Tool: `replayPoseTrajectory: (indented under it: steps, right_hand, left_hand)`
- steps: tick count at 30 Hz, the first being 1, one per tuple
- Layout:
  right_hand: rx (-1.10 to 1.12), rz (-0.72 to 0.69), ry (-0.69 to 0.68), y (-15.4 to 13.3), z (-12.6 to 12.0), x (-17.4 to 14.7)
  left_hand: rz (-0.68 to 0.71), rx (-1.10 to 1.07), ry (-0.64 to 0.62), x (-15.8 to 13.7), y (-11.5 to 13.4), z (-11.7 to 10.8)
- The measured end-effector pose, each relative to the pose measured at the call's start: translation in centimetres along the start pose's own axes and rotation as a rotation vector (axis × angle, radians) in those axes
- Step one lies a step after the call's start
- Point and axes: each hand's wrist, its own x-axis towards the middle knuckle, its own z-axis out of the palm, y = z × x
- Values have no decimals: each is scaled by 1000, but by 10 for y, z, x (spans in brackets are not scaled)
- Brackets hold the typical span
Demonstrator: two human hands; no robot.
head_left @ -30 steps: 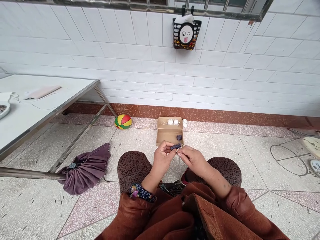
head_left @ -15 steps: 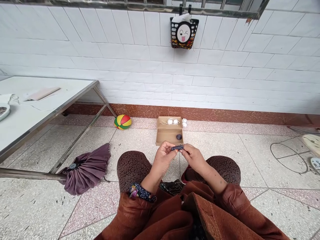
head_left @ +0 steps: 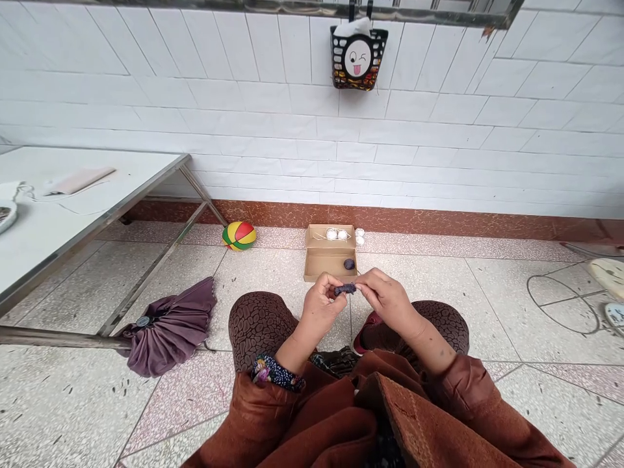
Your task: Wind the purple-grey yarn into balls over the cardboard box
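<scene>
Between my hands, above the near edge of the cardboard box, is a small bundle of dark cord [head_left: 345, 289] wound into a short roll. My left hand [head_left: 319, 305] pinches it around its left end. The thumb and fingers of my right hand [head_left: 387, 300] are closed at its right end, where a thin strand seems to run; the strand itself is hard to make out. The open cardboard box [head_left: 322, 263] lies on the floor just beyond, with a dark ball of cord [head_left: 349, 264] at its right side. White balls of cord [head_left: 332, 234] rest in its lid.
More white balls [head_left: 359, 236] lie right of the lid. A colourful ball [head_left: 239, 235] and a folded purple umbrella [head_left: 170, 328] are at the left, near a metal-framed table [head_left: 146, 170]. A black basket [head_left: 359, 58] hangs on the tiled wall. A wire stand [head_left: 560, 305] is at the right.
My right hand has shifted slightly right and up, away from the bundle's middle, showing more of its right end. My left hand keeps its hold. The view has tipped slightly downward.
</scene>
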Motion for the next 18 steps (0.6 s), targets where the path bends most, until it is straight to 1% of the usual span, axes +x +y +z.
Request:
replayPoseTrajectory:
  steps: [3, 5, 8, 10, 12, 14, 16, 18]
  right_hand:
    - [28, 62, 57, 10, 4, 3]
    - [71, 102, 84, 15, 12, 2]
    - [129, 139, 66, 18, 28, -5]
    - [145, 144, 35, 15, 36, -11]
    - [156, 128, -8, 8, 40, -15]
    - [149, 87, -70, 0, 39, -17]
    - [123, 35, -111, -8, 33, -17]
    - [107, -3, -109, -13, 25, -16]
  left_hand:
    - [-50, -136, -92, -3, 4, 1]
    - [-103, -247, -107, -5, 5, 2]
    - [-188, -401, -57, -7, 4, 3]
    - [-214, -458, -18, -6, 1, 3]
    - [-196, -457, 34, -4, -3, 3]
    - [-154, -407, 98, -2, -6, 2]
    - [-110, -337, 150, -1, -7, 1]
    - [-79, -276, 163, 0, -6, 1]
